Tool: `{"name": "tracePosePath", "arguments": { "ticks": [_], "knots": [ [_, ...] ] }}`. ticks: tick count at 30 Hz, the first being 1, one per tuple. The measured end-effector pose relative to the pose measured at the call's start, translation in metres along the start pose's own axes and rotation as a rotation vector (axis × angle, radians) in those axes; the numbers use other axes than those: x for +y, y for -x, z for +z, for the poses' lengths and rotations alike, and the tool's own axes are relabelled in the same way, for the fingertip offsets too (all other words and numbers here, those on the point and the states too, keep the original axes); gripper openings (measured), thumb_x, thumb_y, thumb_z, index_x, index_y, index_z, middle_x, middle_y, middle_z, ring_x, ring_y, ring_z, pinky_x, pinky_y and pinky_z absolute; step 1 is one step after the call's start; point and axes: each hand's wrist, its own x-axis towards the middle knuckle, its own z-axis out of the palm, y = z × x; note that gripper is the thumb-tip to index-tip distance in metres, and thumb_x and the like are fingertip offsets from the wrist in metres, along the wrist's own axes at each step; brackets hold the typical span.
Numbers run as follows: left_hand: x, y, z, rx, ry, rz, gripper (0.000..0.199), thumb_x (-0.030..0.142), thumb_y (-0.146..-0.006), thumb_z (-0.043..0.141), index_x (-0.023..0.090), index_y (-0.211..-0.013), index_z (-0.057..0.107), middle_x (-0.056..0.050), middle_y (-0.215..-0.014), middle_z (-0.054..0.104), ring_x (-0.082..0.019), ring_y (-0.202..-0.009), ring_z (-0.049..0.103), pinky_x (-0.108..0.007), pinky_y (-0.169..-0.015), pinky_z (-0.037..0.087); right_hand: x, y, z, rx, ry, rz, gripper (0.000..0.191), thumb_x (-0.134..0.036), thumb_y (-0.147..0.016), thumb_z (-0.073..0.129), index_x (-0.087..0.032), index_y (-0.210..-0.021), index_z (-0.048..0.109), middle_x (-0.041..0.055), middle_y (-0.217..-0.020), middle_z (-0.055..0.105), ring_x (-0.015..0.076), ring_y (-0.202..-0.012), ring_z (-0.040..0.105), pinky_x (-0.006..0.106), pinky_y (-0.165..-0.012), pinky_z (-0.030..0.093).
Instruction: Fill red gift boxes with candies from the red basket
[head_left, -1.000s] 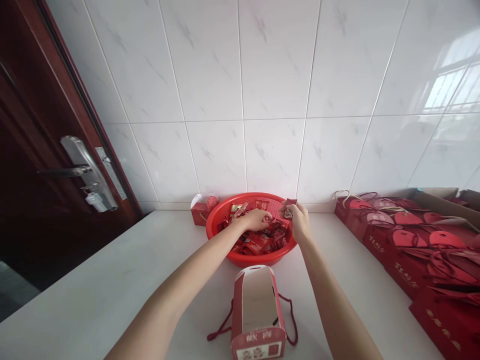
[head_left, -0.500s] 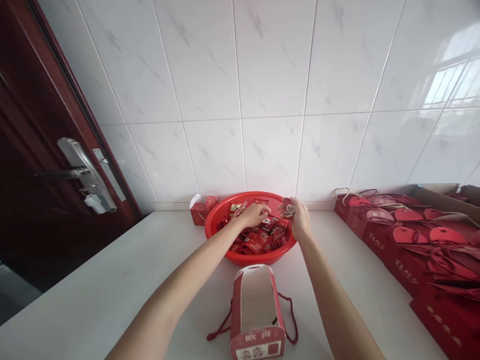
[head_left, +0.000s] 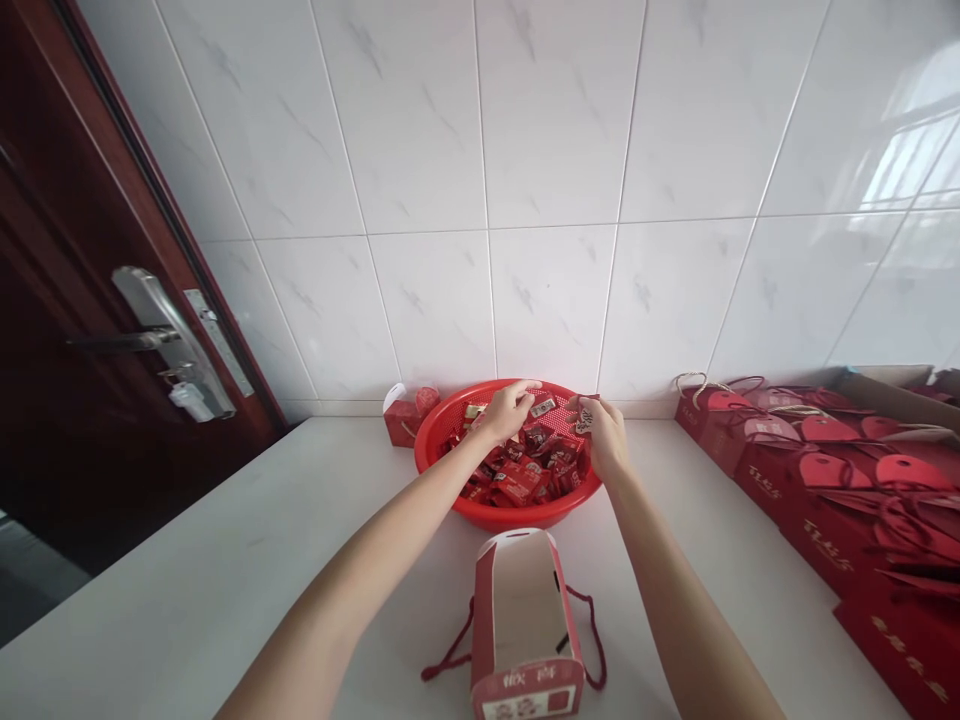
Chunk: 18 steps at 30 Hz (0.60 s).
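A red plastic colander [head_left: 433,480] stands against the wall, heaped with small red-wrapped packets [head_left: 523,483]. My left hand [head_left: 510,410] hovers over its far middle, fingers stretched to the right and slightly apart, with no item visible in them. At the colander's right rim, my right hand [head_left: 607,435] pinches a small red packet [head_left: 584,418] with pale print. Nearer to me, between my forearms, an open red gift box [head_left: 484,630] with cord handles shows its pale inside.
A small red box [head_left: 401,420] sits left of the colander by the wall. Rows of red gift boxes [head_left: 787,490] with cords fill the right side, with a brown carton [head_left: 885,385] behind. A dark red door [head_left: 67,300] with a metal handle stands at left.
My left hand has lifted from among the packets, and its fingers have straightened. The packet in my right hand has tilted and sits lower. The view has shifted slightly.
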Motion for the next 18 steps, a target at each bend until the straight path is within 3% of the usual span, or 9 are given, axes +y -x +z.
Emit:
{"name": "tracePosePath", "arguments": {
  "ticks": [11,15,18],
  "knots": [
    [0.0033,0.0017,-0.0005,-0.020,0.142,-0.006,0.037,0.016,-0.092,0.049,0.012,-0.127,0.063,-0.006,-0.093,0.077,-0.018,-0.085,0.069,-0.030,-0.089,0.052,-0.0004,0.0016,-0.0009,-0.107,-0.035,0.053,0.024,-0.042,-0.062,0.074,-0.020,-0.073,0.072,0.0026,-0.072,0.072,0.0197,-0.073,0.066,0.028,-0.062,0.050],
    [0.0028,0.0031,0.0004,-0.042,0.170,-0.009,0.040,0.016,-0.091,0.051,0.014,-0.130,0.061,-0.006,-0.095,0.076,-0.017,-0.083,0.069,-0.029,-0.084,0.052,-0.0015,0.0026,-0.0011,-0.166,-0.080,0.087,0.030,-0.043,-0.061,0.077,-0.020,-0.080,0.075,0.0029,-0.074,0.075,0.0226,-0.075,0.070,0.032,-0.067,0.053],
    [0.0011,0.0026,0.0021,-0.051,0.196,-0.012,0.041,0.014,-0.090,0.053,0.015,-0.130,0.060,-0.009,-0.110,0.075,-0.019,-0.095,0.070,-0.030,-0.089,0.052,-0.0019,0.0031,-0.0002,-0.190,-0.109,0.103,0.032,-0.043,-0.062,0.079,-0.021,-0.085,0.076,0.0027,-0.074,0.076,0.0239,-0.076,0.071,0.034,-0.071,0.055]
  ]
}}
